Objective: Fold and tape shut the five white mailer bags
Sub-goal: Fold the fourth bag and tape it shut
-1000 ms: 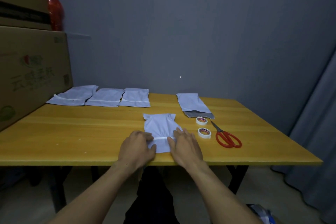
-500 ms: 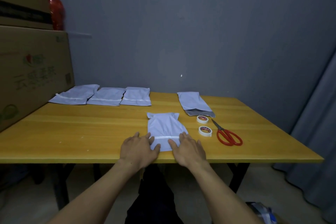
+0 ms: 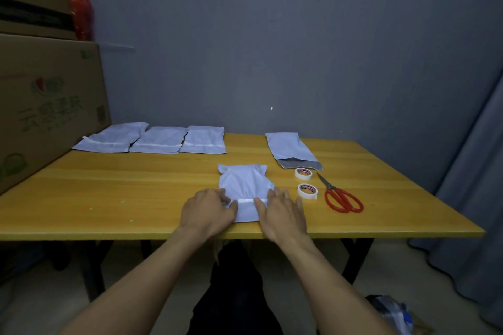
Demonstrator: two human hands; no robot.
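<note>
The white plastic mailer bag (image 3: pixel 246 187) in hand lies in the lower middle of the frame, close to the near edge of the yellow wooden counter (image 3: pixel 130 193). Its far end is puckered and its near end is folded over. A strip of white tape (image 3: pixel 246 201) runs across the fold. The left hand (image 3: pixel 208 211) lies flat on the bag's left side and the right hand (image 3: pixel 281 212) on its right. Both have their fingers stretched out and press down without gripping anything, their thumbs meeting the strip from either side.

This looks like the smoothing-down of the fourth bag's seal. The bag bulges behind the fold, so the flap may spring up if the tape ends are not rubbed down well. A wrinkle pressed into the strip would also leave a gap. Because the bag sits so near the counter's edge, a hard push toward the body could slide it off.

Right of the bag lie two small rolls of white tape (image 3: pixel 307 191) and, beyond them, red-handled scissors (image 3: pixel 343 200). Above those, right of centre, the fifth white bag (image 3: pixel 287 145) waits with its grey flap open. Three taped white bags (image 3: pixel 159 141) lie in a row at the counter's far left, beside brown cardboard boxes (image 3: pixel 40 106) at the left edge of the frame.
</note>
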